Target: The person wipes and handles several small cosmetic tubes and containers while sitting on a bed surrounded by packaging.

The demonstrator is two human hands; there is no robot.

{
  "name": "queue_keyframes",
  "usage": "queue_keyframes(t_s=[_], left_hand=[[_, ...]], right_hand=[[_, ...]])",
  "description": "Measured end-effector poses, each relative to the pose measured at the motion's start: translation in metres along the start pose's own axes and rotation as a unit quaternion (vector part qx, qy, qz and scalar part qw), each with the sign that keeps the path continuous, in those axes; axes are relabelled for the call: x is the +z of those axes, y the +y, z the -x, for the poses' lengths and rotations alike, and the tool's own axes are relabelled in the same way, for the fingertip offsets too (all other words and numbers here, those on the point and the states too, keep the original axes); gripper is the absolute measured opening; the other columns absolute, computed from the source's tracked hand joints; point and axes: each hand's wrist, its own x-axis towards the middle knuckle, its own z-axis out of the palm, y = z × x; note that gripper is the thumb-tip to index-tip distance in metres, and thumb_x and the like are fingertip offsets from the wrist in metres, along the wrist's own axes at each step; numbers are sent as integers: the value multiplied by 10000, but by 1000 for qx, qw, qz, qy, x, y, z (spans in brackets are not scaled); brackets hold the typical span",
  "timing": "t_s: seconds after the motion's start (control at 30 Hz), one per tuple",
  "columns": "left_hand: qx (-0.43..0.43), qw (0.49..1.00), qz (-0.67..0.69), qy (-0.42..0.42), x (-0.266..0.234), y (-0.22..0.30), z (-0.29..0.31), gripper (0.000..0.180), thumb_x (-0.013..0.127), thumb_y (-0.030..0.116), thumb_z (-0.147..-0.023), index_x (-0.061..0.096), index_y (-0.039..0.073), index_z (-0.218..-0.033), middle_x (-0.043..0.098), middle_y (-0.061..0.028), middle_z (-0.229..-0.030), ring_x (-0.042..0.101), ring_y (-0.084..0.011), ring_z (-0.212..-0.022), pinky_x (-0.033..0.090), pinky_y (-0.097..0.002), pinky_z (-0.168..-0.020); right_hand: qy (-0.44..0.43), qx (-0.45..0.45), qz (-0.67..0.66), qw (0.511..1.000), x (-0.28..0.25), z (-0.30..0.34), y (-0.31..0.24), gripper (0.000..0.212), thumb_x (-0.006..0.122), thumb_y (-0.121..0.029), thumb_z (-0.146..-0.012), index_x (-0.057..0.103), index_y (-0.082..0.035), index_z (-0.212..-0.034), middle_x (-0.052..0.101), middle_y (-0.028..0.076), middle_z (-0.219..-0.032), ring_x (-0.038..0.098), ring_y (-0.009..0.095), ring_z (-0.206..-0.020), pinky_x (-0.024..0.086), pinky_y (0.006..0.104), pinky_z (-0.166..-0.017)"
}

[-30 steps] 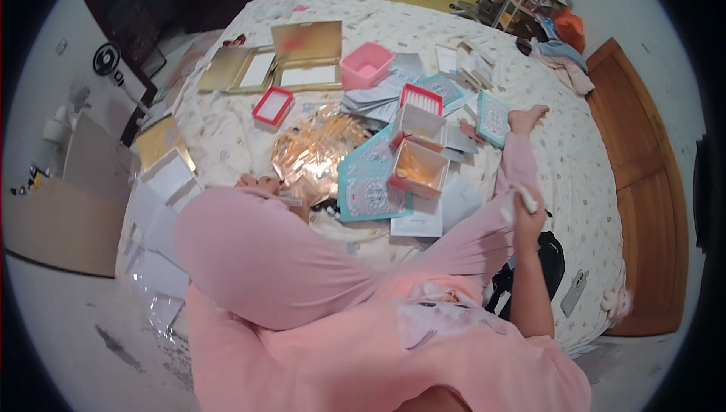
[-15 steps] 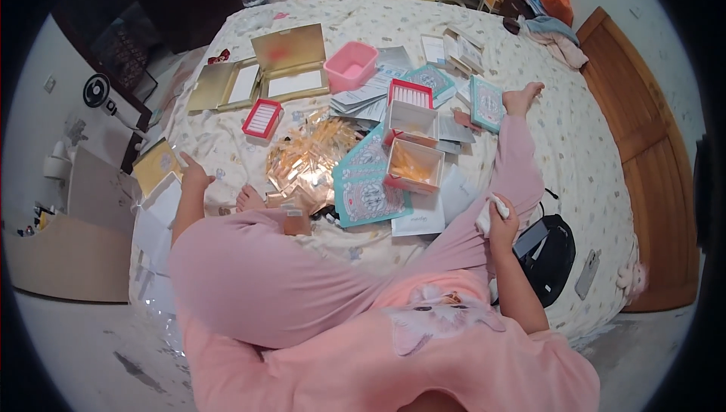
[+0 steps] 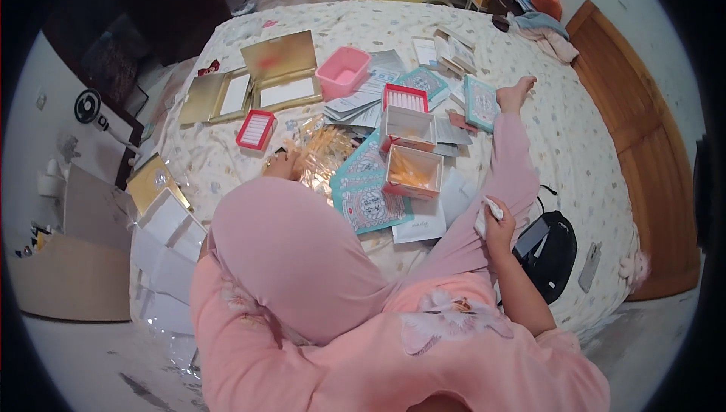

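My right hand [image 3: 499, 229] is closed round a crumpled white tissue or cloth [image 3: 481, 223] above my right thigh. A sliver of my left forearm [image 3: 203, 246] shows beside my raised left knee [image 3: 280, 215], which hides most of that arm. Past the knee, a patch of bare skin [image 3: 281, 167] with a small dark thing by it meets the pile of clear and gold sachets [image 3: 321, 151]; whether it is my left hand or foot I cannot make out. Right of the pile lie turquoise patterned packets [image 3: 370, 204] and an open box of orange sachets [image 3: 412, 176].
Further back are gold open boxes [image 3: 283, 57], a pink tub [image 3: 344, 72], red-rimmed trays of white tubes [image 3: 256, 131] and flat packets [image 3: 355, 106]. White papers and boxes [image 3: 162, 249] lie at the left edge. A black bag [image 3: 556, 253] and a phone [image 3: 590, 267] are at the right.
My left hand has left the gold box at the left edge, and my left knee has risen, covering part of the sachet pile. My right hand keeps its white tissue or cloth.
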Motion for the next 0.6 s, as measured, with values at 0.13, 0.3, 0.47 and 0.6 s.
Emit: queue_keyframes(t_s=[0.13, 0.3, 0.47, 0.6], left_hand=[[52, 993, 83, 70, -7, -26, -10, 355, 517, 97, -789, 434, 51, -1131, 551, -236, -970, 552, -358, -891, 441, -417, -757], [59, 988, 90, 108, -58, -15, -13, 190, 514, 107, -804, 554, 49, -981, 606, -190, -819, 584, -359, -764, 446, -436, -684], [98, 988, 121, 4, -177, 41, -19, 156, 530, 132, -812, 576, 21, -913, 605, -157, -731, 602, -275, -671, 460, -363, -608], [109, 983, 142, -34, -260, 99, -18, 219, 491, 248, -890, 541, 36, -858, 495, -41, -576, 476, -113, -502, 400, -283, -470]], right_hand=[[-15, -13, -1, 1000, 6, -1, -1, 185, 559, 14, -804, 603, -10, -982, 584, 13, -852, 519, 75, -772, 414, 200, -694], [-8, -33, 8, 999, 7, 3, -2, 175, 562, 15, -800, 606, -8, -968, 580, 7, -838, 514, 74, -764, 414, 200, -681], [6, -5, -7, 1000, 6, 4, -3, 179, 573, 34, -766, 617, -10, -934, 603, 37, -811, 535, 88, -757, 429, 222, -687], [8, -1, -32, 999, 5, -6, -19, 174, 575, 12, -783, 614, -14, -950, 601, 27, -827, 530, 76, -767, 426, 213, -694]])
